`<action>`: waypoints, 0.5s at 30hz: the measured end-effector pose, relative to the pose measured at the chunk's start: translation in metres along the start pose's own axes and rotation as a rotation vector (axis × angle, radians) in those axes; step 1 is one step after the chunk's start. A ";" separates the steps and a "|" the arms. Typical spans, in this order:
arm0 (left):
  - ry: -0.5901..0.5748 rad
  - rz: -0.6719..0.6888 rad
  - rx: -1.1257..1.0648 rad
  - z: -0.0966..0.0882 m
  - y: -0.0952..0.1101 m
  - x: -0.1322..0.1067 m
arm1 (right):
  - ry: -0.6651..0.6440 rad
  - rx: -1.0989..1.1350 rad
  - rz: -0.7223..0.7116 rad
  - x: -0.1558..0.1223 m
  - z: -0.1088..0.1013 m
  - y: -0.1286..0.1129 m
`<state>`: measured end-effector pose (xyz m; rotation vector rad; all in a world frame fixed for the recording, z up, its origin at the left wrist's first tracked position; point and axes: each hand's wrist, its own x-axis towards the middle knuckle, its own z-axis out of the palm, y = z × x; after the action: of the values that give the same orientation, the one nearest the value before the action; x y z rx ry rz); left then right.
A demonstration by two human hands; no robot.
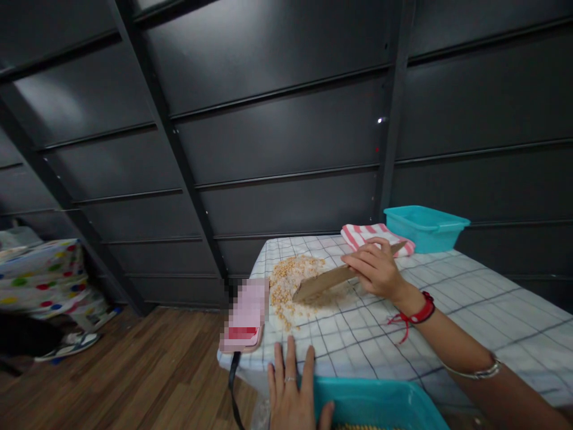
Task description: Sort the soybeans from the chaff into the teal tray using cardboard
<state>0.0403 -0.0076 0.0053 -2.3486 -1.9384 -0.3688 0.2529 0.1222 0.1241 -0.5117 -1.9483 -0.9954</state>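
Observation:
A strip of cardboard (324, 283) is in my right hand (376, 269), fingers closed over its upper edge. Its lower edge rests at a spread-out heap of yellow soybeans mixed with pale powder or grains (286, 283) on the checked tablecloth (358, 346). Down at the table's front edge, my left hand (293, 391) has its fingers stretched and spread, the thumb over the near teal basin (367, 391). Whether that hand grips the basin's rim is unclear. Yellow beans show inside the basin, partly cut off by the frame.
A pink phone (246, 313) with a dark strap lies at the table's left edge. Behind my right hand are a red-striped cloth (358, 234) and a second teal basin (425, 230). Dark panel wall (286, 143) stands behind; another person's shoe (74, 345) shows at left.

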 end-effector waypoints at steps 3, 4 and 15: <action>0.036 -0.013 0.011 -0.002 0.003 -0.001 | 0.012 0.001 -0.012 0.004 -0.006 -0.003; 0.038 -0.015 0.014 -0.003 0.004 -0.002 | 0.016 0.002 -0.018 0.005 -0.007 -0.004; -0.058 -0.029 -0.031 -0.015 -0.002 0.000 | -0.055 0.047 -0.054 0.011 -0.012 -0.017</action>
<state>0.0359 -0.0107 0.0195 -2.3780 -2.0087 -0.3395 0.2418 0.1027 0.1291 -0.4665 -2.0397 -0.9756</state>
